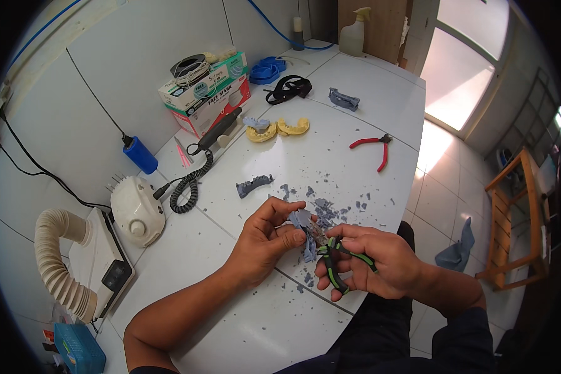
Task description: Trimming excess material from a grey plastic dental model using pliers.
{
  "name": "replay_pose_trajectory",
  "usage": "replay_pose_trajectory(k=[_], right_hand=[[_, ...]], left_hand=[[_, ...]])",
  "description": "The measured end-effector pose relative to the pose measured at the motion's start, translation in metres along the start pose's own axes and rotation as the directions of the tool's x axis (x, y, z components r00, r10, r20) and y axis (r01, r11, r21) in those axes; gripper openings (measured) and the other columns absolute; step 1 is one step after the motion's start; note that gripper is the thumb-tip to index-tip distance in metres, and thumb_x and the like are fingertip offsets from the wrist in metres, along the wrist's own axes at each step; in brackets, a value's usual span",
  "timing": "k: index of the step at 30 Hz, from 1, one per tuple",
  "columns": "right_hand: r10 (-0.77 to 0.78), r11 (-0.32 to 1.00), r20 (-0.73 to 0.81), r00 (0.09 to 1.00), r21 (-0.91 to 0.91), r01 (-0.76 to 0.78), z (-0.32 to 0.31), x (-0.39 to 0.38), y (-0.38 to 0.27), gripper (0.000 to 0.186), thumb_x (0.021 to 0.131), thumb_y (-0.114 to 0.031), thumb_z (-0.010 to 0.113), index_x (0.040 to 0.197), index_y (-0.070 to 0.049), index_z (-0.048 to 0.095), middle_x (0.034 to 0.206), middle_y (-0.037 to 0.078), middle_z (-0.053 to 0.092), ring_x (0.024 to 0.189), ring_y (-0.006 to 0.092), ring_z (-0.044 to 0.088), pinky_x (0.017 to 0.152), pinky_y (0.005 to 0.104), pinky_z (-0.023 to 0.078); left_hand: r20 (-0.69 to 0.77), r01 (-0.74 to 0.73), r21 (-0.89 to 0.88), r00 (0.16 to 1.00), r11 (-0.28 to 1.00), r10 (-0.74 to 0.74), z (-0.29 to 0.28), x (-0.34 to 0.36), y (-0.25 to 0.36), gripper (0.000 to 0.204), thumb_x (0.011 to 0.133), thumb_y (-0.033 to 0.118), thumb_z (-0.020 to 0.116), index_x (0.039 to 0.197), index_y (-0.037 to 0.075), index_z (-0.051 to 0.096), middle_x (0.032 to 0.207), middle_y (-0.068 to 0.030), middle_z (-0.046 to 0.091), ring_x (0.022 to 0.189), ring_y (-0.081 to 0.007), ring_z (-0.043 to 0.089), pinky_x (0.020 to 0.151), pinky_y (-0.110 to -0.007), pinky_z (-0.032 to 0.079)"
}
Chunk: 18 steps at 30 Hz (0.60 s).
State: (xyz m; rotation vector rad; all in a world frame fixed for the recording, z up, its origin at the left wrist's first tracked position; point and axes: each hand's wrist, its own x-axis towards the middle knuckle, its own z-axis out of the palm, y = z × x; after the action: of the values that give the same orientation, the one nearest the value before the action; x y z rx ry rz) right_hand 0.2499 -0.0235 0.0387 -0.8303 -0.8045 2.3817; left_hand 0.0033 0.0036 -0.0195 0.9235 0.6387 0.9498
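Note:
My left hand [267,235] is closed, fingers and thumb pinching a jagged grey-blue piece [300,219] that looks like brittle moulded material. My right hand [380,265] grips pliers [335,265] with black-and-green handles. Their metal jaws meet the right side of the piece; whether they bite into it I cannot tell. Grey-blue crumbs [324,209] lie scattered on the white tiled table beyond and below my hands. A curved, toothed grey-blue strip [254,186] rests just past my left hand. Farther off are two yellow dental casts [293,126], the left one with a grey-blue piece on it.
Red-handled cutters [374,147] and another grey-blue block [343,98] lie toward the far right. At left stand a white bur-holding unit [137,210], a hose machine [59,237] and a handpiece [220,128]. Boxes [206,93] stand by the wall. The table's right edge drops to the floor.

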Motion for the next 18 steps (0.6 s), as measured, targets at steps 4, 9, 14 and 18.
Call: replay_pose_trajectory(k=[4,9,14,18], right_hand=[[0.008,1.000,-0.042,0.999,-0.003,-0.008,0.004,-0.002,0.000,0.048,0.111,-0.021,0.030,0.152,0.004,0.026,0.123,0.024,0.057,0.111,0.0339,0.062,0.087,0.0477,0.054],[-0.038,0.999,-0.088,0.995,0.001,0.038,0.008,-0.001,0.007,0.044,0.111,-0.019,0.034,0.147,0.005,0.032,0.120,0.022,0.057,0.107,0.0310,0.062,0.085,0.0448,0.053],[-0.119,0.993,-0.104,0.987,-0.011,0.118,-0.005,0.007,0.021,0.037,0.110,-0.017,0.037,0.140,0.005,0.039,0.116,0.020,0.057,0.103,0.0279,0.061,0.083,0.0415,0.052],[-0.172,0.982,-0.119,0.978,-0.099,0.161,-0.004,0.015,0.023,0.036,0.110,-0.018,0.038,0.136,0.006,0.044,0.113,0.018,0.058,0.101,0.0237,0.062,0.081,0.0368,0.052]], left_hand=[[0.003,-0.031,0.017,1.000,0.999,0.031,0.001,0.000,-0.002,0.043,0.095,0.001,0.071,0.133,0.007,0.052,0.135,-0.0171,0.061,0.116,-0.0208,0.067,0.103,-0.036,0.054],[-0.002,-0.077,0.166,0.997,0.983,0.078,0.004,-0.006,-0.002,0.043,0.095,-0.003,0.070,0.133,0.006,0.052,0.135,-0.0183,0.062,0.114,-0.0191,0.068,0.100,-0.032,0.055],[-0.020,-0.106,0.336,0.993,0.936,0.119,0.011,-0.010,0.000,0.043,0.095,-0.004,0.070,0.134,0.003,0.053,0.136,-0.0187,0.062,0.111,-0.0180,0.068,0.098,-0.031,0.055],[-0.049,-0.136,0.381,0.985,0.914,0.167,0.013,-0.011,-0.001,0.047,0.095,-0.004,0.070,0.139,-0.001,0.053,0.137,-0.0187,0.062,0.111,-0.0175,0.068,0.099,-0.032,0.055]])
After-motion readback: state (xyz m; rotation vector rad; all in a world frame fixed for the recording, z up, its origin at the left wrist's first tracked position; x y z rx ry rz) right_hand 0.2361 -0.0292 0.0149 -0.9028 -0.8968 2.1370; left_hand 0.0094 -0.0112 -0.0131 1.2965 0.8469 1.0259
